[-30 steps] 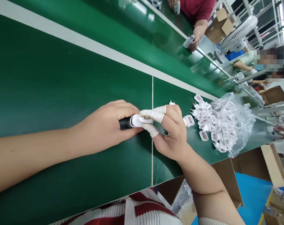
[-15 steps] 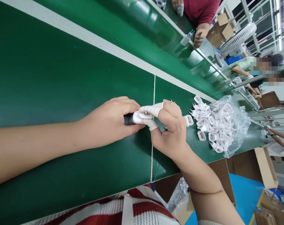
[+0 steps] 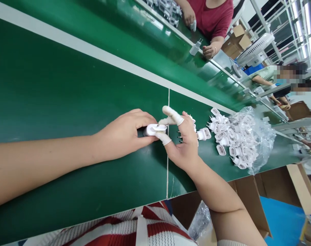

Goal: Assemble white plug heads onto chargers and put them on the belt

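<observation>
My left hand [image 3: 124,135] is closed round a dark cylindrical piece with a white plug part [image 3: 152,129] seated on its end. My right hand [image 3: 184,143] pinches that white plug part between thumb and middle finger, both in white finger cots; the capped index finger is lifted. The curled fingers of my right hand also keep a few white plug parts [image 3: 193,128] in the palm. One loose plug part [image 3: 204,134] lies on the green belt [image 3: 68,85] just right of my right hand.
A clear plastic bag with a heap of white plug parts [image 3: 240,138] lies on the belt to the right. A person in a red top [image 3: 213,15] works across the belt, holding a white part [image 3: 195,48]. Cardboard boxes [image 3: 250,191] stand below the belt's edge.
My right index finger has lifted off the white plug part. The black piece has slid deeper into my left hand. The person opposite has moved a hand along the far belt.
</observation>
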`<state>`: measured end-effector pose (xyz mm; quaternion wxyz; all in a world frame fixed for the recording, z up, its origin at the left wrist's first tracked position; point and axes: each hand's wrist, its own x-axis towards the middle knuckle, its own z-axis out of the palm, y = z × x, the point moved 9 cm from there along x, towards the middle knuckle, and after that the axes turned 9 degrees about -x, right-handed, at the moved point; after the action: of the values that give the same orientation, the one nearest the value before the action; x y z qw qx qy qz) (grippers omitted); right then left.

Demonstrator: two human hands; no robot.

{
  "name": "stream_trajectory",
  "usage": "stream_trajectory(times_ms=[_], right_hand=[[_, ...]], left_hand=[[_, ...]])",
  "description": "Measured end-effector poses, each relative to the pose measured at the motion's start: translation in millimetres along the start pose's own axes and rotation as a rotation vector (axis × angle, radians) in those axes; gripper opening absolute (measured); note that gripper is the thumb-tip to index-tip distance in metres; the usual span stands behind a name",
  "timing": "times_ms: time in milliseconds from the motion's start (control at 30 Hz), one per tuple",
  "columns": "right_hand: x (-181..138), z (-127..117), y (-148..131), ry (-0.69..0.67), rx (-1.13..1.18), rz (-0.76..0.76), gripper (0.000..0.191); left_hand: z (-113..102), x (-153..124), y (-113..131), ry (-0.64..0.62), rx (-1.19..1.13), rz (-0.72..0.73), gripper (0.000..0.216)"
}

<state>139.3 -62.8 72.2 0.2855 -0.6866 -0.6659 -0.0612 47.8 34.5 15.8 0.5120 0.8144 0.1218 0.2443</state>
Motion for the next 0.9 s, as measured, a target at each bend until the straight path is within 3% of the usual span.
stream_trajectory(times_ms=[67, 167, 400, 667, 900], right_hand=[[-0.9, 1.5, 1.7, -0.002, 0.119, -0.006, 0.062], [-1.9, 6.3, 9.9, -0.041, 0.282, 0.035, 0.068], [-7.1, 35.0, 18.3, -0.339, 0.887, 0.158, 0.073], [-6.0, 33.4, 24.0, -0.204, 1.128, 0.345, 0.056], [-12.8, 37.3, 23.0, -0.196, 1.173, 0.548, 0.052]], left_hand=[[-6.6, -2.8, 2.7, 0.059, -0.010, 0.019, 0.026], [-16.9, -8.0, 15.0, 0.150, 0.022, 0.112, 0.033], [-26.1, -21.5, 45.4, 0.231, 0.125, 0.399, 0.043], [-24.5, -24.0, 41.9, 0.208, 0.175, 0.346, 0.031], [-20.6, -31.4, 58.7, 0.217, 0.260, 0.516, 0.038]])
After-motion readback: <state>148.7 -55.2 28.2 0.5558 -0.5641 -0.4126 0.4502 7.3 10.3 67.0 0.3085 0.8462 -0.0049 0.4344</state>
